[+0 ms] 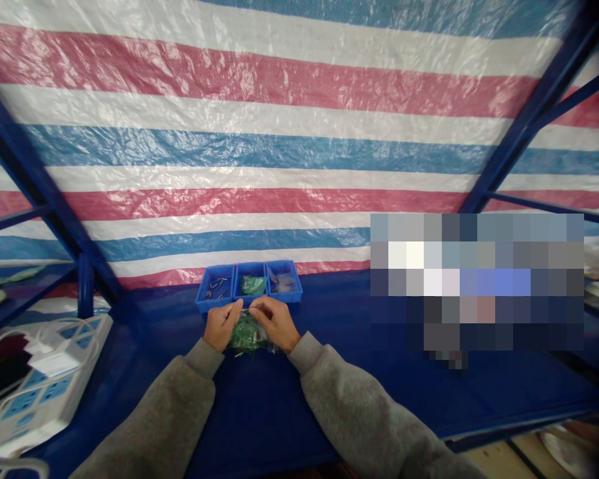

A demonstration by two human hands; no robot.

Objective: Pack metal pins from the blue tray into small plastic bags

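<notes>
Both hands meet over the blue tabletop (pixel 289 399), pinching the top of a small clear plastic bag (pixel 247 332) filled with green parts. My left hand (pixel 222 322) grips the bag's upper left edge with closed fingers. My right hand (pixel 278 321) pinches its upper right edge. Grey sleeves cover both forearms. Just beyond the hands stand three small blue bins (pixel 249 285) in a row: the left holds several small metal pieces, the middle one green parts, the right one a clear packet.
A white power strip (pixel 40 379) with plugged cables lies at the left edge. Blue metal frame posts (pixel 84 286) rise at left and right. A striped red, white and blue tarp (pixel 279 133) hangs behind. A blurred-out area sits at the right.
</notes>
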